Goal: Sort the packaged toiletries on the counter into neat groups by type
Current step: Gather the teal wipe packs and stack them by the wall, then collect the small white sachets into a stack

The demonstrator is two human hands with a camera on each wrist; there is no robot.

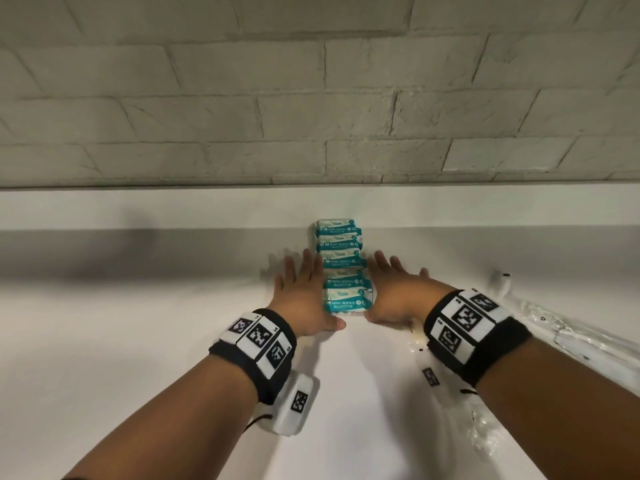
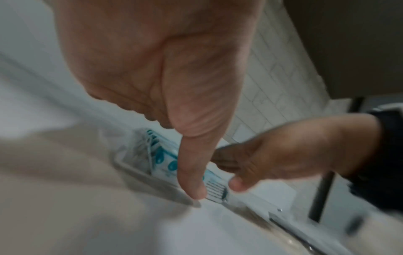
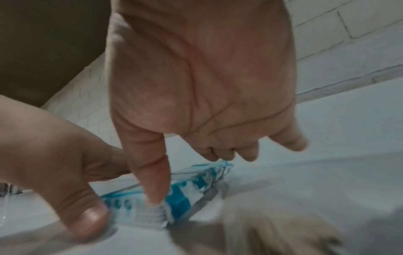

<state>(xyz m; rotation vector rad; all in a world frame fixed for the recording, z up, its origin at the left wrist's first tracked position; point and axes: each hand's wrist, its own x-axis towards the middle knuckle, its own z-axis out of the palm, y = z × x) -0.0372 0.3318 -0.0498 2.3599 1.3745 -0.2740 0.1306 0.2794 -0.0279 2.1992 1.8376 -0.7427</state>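
Wipes packs [image 1: 343,268] lie in one row on the white counter [image 1: 138,341], running from near the person out to the far wall. They are teal and white and say "MINI WIPES". I count about five, each one partly on top of the next.

The left hand [image 1: 304,296] lies flat on the left side of the row. The right hand [image 1: 394,292] lies flat on the right side. Both hands have straight fingers and hold nothing; they just touch the sides of the packs. The two thumbs sit at the near end, by the closest pack [image 1: 348,301].

I think the step now is to square up the row so it looks neat. To do it well, push in from both sides with the same soft push, so the packs line up and none pops out. Slide the hands along the row toward the wall, so the far packs get straight too. Use the thumbs to nudge the near pack up snug. The packs are soft and slippery, so a hard squeeze could make them bulge or slide over each other.

Some clear plastic packets [image 1: 568,341] lie to the right; I cannot tell what is in them.
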